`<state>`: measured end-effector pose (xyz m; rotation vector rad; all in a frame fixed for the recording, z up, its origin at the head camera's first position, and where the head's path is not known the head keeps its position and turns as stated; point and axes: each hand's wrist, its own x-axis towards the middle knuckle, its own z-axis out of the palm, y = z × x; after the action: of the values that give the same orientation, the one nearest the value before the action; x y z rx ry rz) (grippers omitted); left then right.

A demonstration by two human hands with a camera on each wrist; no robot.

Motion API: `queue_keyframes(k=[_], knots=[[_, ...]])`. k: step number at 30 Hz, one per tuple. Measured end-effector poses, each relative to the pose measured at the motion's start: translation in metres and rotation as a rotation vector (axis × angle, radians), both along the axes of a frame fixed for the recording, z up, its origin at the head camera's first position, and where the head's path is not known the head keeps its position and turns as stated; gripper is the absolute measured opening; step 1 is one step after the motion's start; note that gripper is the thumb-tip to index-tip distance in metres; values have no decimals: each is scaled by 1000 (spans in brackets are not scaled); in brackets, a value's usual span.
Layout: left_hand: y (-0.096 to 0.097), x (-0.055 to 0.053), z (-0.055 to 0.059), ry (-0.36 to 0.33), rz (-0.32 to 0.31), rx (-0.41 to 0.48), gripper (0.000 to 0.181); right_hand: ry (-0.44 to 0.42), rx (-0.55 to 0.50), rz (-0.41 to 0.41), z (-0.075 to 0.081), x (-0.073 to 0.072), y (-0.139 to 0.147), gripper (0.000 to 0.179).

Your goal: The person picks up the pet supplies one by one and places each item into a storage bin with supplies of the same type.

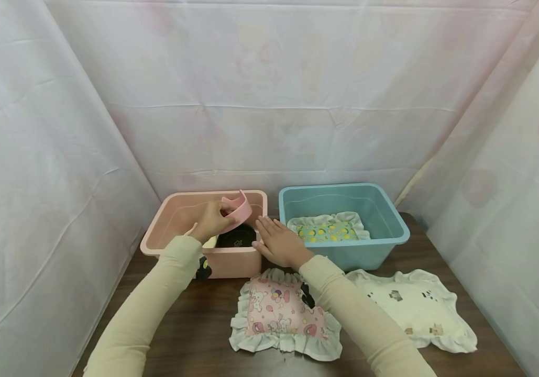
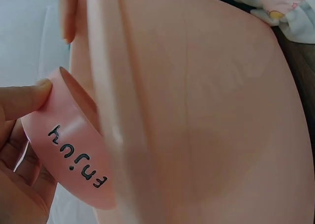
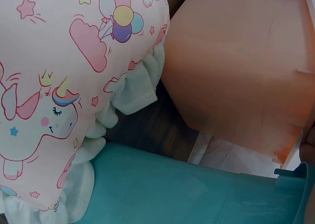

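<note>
My left hand pinches a pink, curved, bowl-like piece between thumb and fingers over the pink bin. Dark lettering runs along the side of this piece in the left wrist view. Inside the bin, below it, lies a round black object with pale markings, next to something cream-coloured that is mostly hidden. My right hand has its fingers straight, at the right rim of the pink bin, between the two bins. Only a sliver of that hand shows in the right wrist view.
A blue bin stands to the right, holding a small green lemon-print pillow. In front of the bins, a pink ruffled pillow and a cream ruffled pillow lie on the dark wooden table. White curtains hang behind and beside.
</note>
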<state>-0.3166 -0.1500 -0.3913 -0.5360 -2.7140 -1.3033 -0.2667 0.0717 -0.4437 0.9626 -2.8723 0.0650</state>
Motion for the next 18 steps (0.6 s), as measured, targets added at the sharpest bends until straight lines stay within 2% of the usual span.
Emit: queue_keyframes(k=[8, 13, 18], knots=[[5, -9, -19, 92, 29, -96, 24, -8, 6, -2, 2, 1, 2, 69], [10, -15, -25, 99, 33, -116, 24, 2, 1, 8, 2, 1, 3, 68], [16, -15, -27, 65, 48, -144, 29, 15, -10, 18, 3, 1, 5, 67]])
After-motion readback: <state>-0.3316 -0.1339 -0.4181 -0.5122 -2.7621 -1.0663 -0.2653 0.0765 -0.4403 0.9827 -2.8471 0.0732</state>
